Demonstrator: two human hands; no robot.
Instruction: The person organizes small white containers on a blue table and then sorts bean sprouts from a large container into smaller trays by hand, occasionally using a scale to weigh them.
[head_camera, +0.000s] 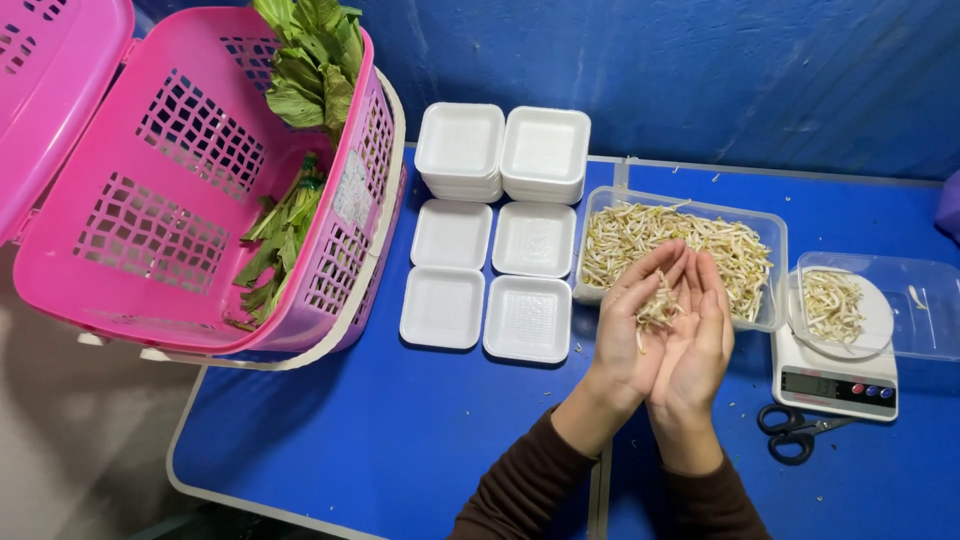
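Observation:
My left hand (632, 330) and my right hand (700, 345) are cupped side by side, palms up, holding a small clump of pale bean sprouts (658, 310) between them. They hover just in front of a clear plastic tub (775, 235) filled with more sprouts. To the right, a white kitchen scale (838, 385) carries a white foam tray (882, 320) with a small heap of sprouts on it. Both sleeves are dark brown.
Several empty white foam trays (528, 318) lie left of the tub, with two stacks (545, 150) behind them. A pink slotted basket (180, 200) with leafy greens stands tilted at left. Black scissors (795, 432) lie below the scale. A clear lid (930, 300) sits at far right on the blue table (380, 430).

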